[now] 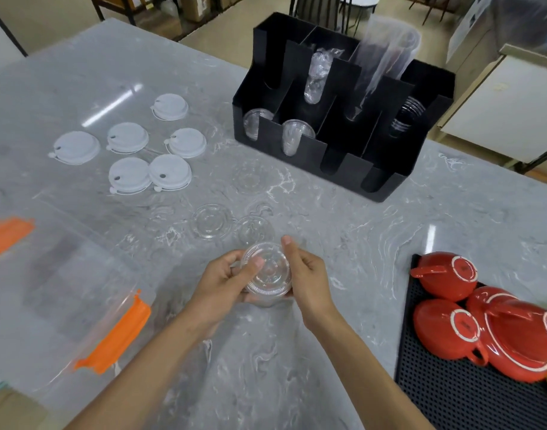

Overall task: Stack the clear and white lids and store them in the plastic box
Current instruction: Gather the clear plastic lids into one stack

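Both hands, left hand (225,279) and right hand (307,279), are gripping the clear lid stack (268,273) above the bench (374,231), which probably risks slippery lids sliding apart if squeezed unevenly.

left hand (227,279): curled grip, thumb on top | right hand (307,279): curled grip, thumb raised

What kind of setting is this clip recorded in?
Most likely a cafe or drinks-service counter. A black cup-and-lid organizer holding clear cups stands on a grey marble-look counter, red teacups rest upside down on a black drying mat, and disposable white lids lie spread out.
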